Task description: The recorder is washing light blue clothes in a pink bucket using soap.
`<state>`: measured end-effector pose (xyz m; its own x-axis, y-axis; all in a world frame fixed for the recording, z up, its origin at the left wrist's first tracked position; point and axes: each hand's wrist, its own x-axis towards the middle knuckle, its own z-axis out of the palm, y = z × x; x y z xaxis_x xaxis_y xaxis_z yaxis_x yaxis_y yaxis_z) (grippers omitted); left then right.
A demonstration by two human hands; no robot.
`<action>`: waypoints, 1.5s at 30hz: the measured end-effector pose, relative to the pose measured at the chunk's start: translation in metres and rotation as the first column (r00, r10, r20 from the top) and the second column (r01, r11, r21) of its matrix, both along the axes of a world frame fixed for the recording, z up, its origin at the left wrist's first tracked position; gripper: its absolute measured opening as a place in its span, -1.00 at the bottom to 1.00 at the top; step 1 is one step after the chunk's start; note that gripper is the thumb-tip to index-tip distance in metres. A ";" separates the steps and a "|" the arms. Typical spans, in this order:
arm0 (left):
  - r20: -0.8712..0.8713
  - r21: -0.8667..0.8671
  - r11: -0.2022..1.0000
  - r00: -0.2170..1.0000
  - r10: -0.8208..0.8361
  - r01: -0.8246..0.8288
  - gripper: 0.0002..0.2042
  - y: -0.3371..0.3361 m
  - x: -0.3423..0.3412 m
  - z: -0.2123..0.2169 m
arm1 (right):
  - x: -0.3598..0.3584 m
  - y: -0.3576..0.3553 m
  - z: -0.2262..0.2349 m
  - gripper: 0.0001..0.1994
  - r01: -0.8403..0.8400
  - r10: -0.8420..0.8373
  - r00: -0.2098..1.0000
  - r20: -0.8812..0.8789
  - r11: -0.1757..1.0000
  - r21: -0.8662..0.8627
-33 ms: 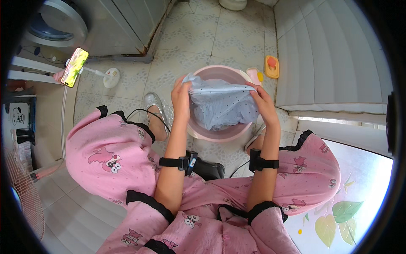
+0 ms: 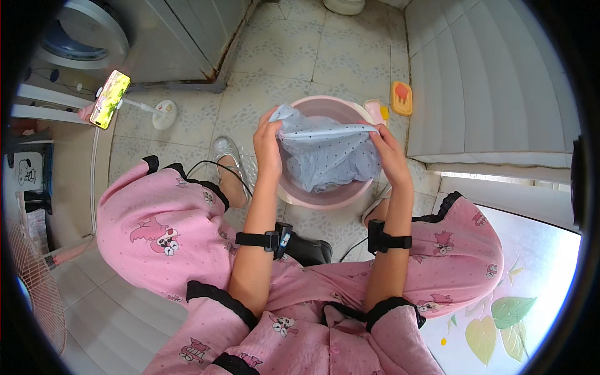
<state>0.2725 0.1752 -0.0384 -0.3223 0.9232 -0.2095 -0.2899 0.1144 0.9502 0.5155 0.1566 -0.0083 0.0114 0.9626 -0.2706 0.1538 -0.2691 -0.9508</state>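
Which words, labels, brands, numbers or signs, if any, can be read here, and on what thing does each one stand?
No word, label, brand, number or sign can be read clearly.
Phone: bright screen, too small and blurred to make out any text.
Phone stand's base: any marks are too small to read.
Blue dotted cloth, held by the left hand and right hand: only dots.
Pink clothes: cartoon figures only.

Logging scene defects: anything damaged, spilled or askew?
Brown stains, possibly rust, mark the lower edge of the grey panel, upper left, so it looks worn. Nothing else stands out; the cloth between the left hand and right hand looks ordinary.
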 end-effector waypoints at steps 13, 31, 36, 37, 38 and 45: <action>0.067 -0.047 0.965 0.965 -0.255 0.258 -0.55 -0.024 0.052 -0.080 | -0.133 -0.015 0.009 -0.73 -0.039 0.007 0.986 0.169 0.982 0.186; 0.695 -0.403 0.903 0.692 0.196 0.149 -0.79 -0.046 0.054 -0.076 | -0.127 -0.028 -0.053 -0.59 -0.252 -0.042 0.465 0.884 0.951 0.178; 0.711 -0.361 0.906 0.693 0.116 0.219 -0.81 -0.038 0.069 -0.074 | -0.098 -0.008 -0.068 -0.67 -0.192 -0.069 0.391 0.918 0.969 0.155; 0.563 -0.525 0.836 0.802 0.201 0.160 -0.81 -0.036 0.074 -0.065 | -0.101 -0.006 -0.068 -0.68 -0.117 -0.148 0.401 0.904 0.970 0.211; 0.560 -0.532 0.831 0.804 0.202 0.162 -0.81 -0.038 0.061 -0.076 | -0.107 -0.016 -0.071 -0.68 -0.113 -0.142 0.403 0.904 0.973 0.203; 0.502 -0.516 0.846 0.847 0.172 0.134 -0.78 -0.032 0.070 -0.069 | -0.098 -0.013 -0.078 -0.69 -0.302 -0.138 0.332 0.933 0.922 0.244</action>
